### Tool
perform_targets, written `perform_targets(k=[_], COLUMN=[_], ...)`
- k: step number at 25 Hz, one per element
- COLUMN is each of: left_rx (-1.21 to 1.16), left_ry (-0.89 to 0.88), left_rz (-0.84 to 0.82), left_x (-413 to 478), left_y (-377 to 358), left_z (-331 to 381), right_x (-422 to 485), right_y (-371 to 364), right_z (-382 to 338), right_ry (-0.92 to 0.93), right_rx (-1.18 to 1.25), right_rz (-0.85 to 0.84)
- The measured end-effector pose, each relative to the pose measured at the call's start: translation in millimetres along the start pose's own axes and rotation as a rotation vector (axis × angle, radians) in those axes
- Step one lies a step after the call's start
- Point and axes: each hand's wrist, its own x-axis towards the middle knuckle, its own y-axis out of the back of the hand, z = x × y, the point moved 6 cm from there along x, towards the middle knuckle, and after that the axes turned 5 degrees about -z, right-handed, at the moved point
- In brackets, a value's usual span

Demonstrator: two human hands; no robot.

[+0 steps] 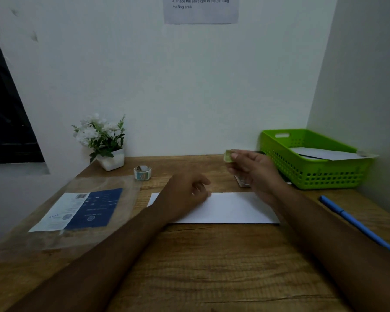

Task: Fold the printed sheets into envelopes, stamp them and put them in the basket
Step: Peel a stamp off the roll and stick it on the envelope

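Right grip (254, 170) pinches one green stamp (228, 156), raised just left of the basket (313, 176) at far right. Left grip (185, 194) rests loosely curled on the envelope (232, 208) mid-bench (212, 266), holding nothing. Suggest pinning the envelope, landing the stamp square in a corner and pressing it flat. Count: one envelope out, at least one in the basket, one stamp roll (142, 172), one pen (356, 221).

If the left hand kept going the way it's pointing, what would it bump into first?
Probably the right hand, which pinches a green stamp just beyond the left hand. The green basket sits farther along. Depth is hard to judge.
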Motion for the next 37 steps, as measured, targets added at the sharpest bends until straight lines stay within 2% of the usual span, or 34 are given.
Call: perform_targets(k=[1,2,8,11,15,19,22,26,32,37], left_rx=[0.213,0.321,0.417,0.38,0.153,-0.049,-0.167,-0.212,-0.302,-0.322], left_ry=[-0.075,-0.118,-0.057,0.043,0.114,0.119,0.148,0.197,0.16,0.14], left_rz=[-0.062,-0.107,-0.26,-0.292,-0.284,-0.202,-0.04,0.165,0.216,0.174], left_x=[-0.7,-1.4,25.8,44.3,51.2,49.8,47.6,40.6,36.7,36.4], left_y=[-4.6,-9.0,-58.5,-77.9,-85.7,-78.8,-56.6,-27.4,-15.4,-17.6], left_z=[8.0,16.2,49.2,42.6,28.4,28.4,27.2,13.8,7.9,9.0], right_x=[3.7,6.1,16.2,18.7,21.3,19.7,12.0,0.5,-5.8,-3.9], right_y=[11.3,23.0,59.6,61.5,56.9,51.0,44.7,31.8,12.8,14.0], right_z=[-4.0,-6.9,-12.3,-13.4,-13.4,-10.0,-16.9,-23.9,-12.5,-10.6], right_ry=[0.009,0.017,0.039,0.047,0.036,-0.017,-0.074,-0.062,-0.034,0.005], right_rx=[0.025,0.033,0.0,-0.014,-0.067,-0.153,-0.289,-0.529,-0.572,-0.58], right_rz=[0.056,0.103,0.179,0.15,0.095,0.042,-0.046,-0.138,-0.118,-0.077])
